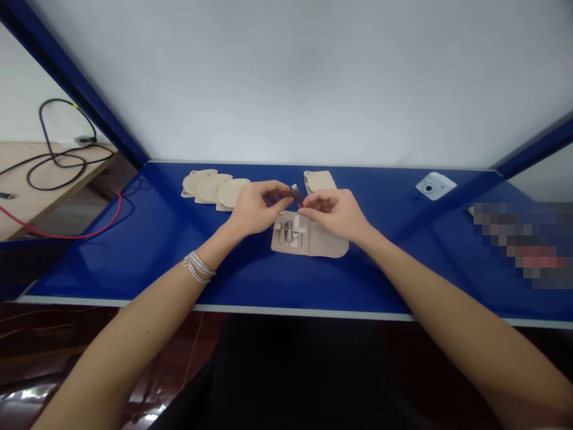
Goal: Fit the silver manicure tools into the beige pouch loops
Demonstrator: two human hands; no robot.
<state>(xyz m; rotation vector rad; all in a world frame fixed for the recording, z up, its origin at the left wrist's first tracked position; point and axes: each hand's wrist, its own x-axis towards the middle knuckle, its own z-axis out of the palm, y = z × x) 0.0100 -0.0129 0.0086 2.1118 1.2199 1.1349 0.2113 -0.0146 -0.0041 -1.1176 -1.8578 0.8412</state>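
Holding a small metal tool [295,194] between both hands [258,208] [336,215].

The left hand [256,209] and right hand [336,215] reach inward, fingers [274,190] nearly meeting.

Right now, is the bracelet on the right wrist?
No, the silver bracelet is on the wrist of the left hand, which reaches the small metal tube.

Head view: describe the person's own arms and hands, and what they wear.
Both forearms are bare, with no sleeves in view, and the left hand and right hand wear no gloves. A stack of silver-coloured chain bracelets circles the left wrist; the right wrist shows none. A black garment shows between the arms.
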